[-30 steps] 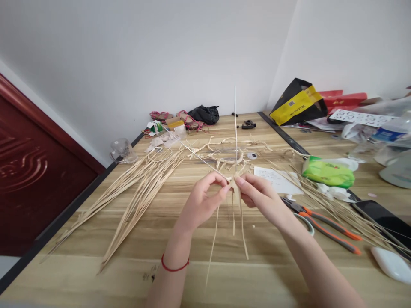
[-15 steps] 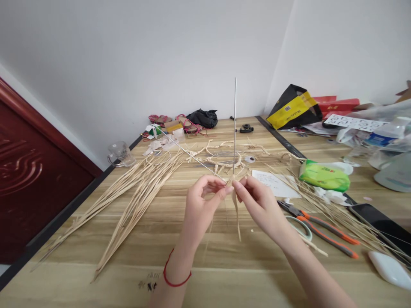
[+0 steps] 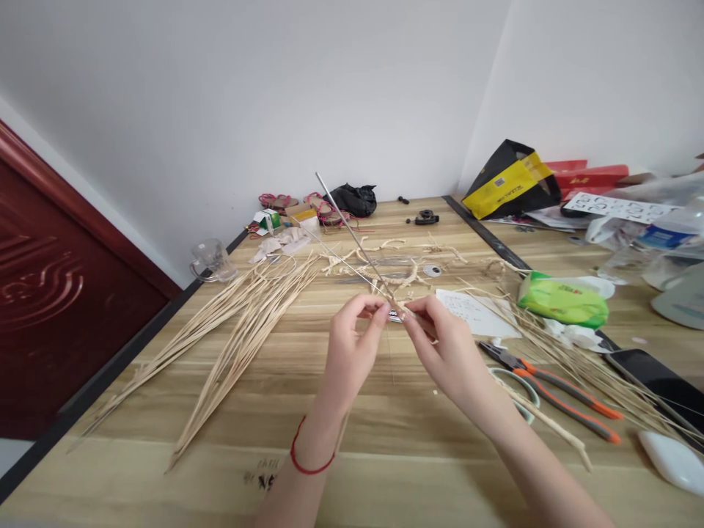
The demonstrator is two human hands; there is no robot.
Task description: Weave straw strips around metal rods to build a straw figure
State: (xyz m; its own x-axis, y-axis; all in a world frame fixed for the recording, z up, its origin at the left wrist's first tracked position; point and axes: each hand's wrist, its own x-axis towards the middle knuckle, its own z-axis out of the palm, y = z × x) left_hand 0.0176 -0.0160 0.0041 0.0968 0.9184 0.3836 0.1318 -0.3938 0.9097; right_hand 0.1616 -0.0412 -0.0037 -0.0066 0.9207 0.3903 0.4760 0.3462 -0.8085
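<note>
Just above the table, my left hand [image 3: 357, 348] and my right hand [image 3: 448, 348] meet, thumbs and forefingers pinched close together. Between the fingertips two thin metal wires [image 3: 352, 231] come together and slant up to the left, one steeper than the other. A pale straw strip seems wrapped at their joint, mostly hidden by the fingers. Behind my hands lie braided straw pieces [image 3: 404, 275] shaped like branches. Right of my right hand are orange-handled pliers [image 3: 550, 389], resting near a pale green ring [image 3: 528, 403].
Two long bundles of straw [image 3: 242, 359] spread on the left, near a glass mug [image 3: 212, 260]. On the right are loose straw stalks [image 3: 583, 367], a paper note [image 3: 478, 312], a green tissue pack [image 3: 564, 297], a phone [image 3: 654, 381] and a white mouse-like object [image 3: 671, 458].
The wire that stood upright now leans to the left, nearer the other wire. The straw strip that hung below my fingers no longer shows there. Both hands stay pinched together.
</note>
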